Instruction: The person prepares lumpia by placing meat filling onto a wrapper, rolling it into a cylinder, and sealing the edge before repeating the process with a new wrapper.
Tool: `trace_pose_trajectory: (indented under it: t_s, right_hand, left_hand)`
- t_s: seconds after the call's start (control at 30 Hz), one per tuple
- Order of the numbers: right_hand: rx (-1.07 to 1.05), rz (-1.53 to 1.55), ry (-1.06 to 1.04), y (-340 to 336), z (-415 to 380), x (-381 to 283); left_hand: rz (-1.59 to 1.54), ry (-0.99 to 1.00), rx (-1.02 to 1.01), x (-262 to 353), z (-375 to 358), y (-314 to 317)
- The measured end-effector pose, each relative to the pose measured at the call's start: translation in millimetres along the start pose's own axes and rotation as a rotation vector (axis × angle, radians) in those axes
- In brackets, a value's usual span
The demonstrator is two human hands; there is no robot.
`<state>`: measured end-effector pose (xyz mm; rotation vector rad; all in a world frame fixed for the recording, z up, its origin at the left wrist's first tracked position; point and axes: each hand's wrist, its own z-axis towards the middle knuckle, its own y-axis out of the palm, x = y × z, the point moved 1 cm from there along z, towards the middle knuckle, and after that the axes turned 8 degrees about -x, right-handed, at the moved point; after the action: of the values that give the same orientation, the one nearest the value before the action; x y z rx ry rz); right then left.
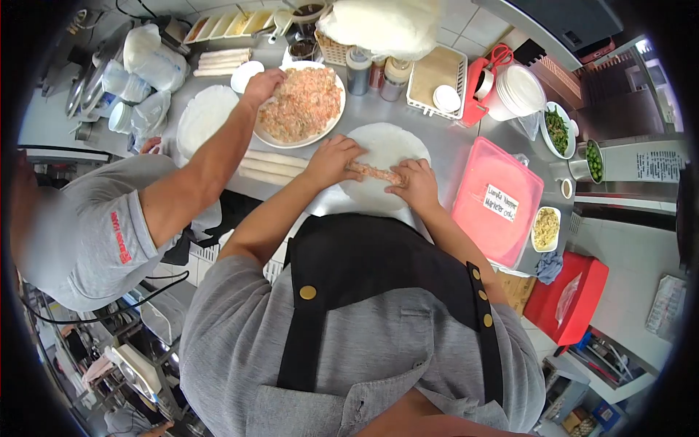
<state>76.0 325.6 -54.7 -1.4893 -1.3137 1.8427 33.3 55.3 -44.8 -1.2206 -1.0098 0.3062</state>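
A round, thin white lumpia wrapper [386, 142] lies flat on the steel counter in front of me. Across it runs a narrow strip of pinkish meat filling [378, 173]. My left hand [336, 162] pinches the strip's left end, its fingers curled. At the other end, my right hand [415, 182] presses in with bent fingers and thumb. Just beyond my left hand stands a white plate [341, 122] heaped with the same orange-flecked filling. Several rolled lumpia [273, 167] lie side by side left of my left wrist.
A co-worker's hand [263, 86] reaches to the filling plate from the left, over another wrapper stack [207, 116]. More rolls [222, 62] lie behind. Bottles [358, 71] and a white basket [437, 80] stand at the back; a pink lidded container [499, 200] is right.
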Motion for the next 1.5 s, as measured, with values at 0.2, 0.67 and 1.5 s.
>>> trace_pose_trajectory:
  t_s: [0.2,0.67,1.5]
  right_hand:
    - [0.006,0.017,0.019,10,-5,5]
    - [0.006,-0.004,-0.007,12,-5,9]
    - [0.026,0.038,0.046,9,-9,1]
  left_hand:
    - [0.243,-0.411,0.456,-37,-5,-40]
    - [0.297,-0.407,0.189,-43,-31,-53]
    - [0.177,-0.521,0.278,-38,-49,-55]
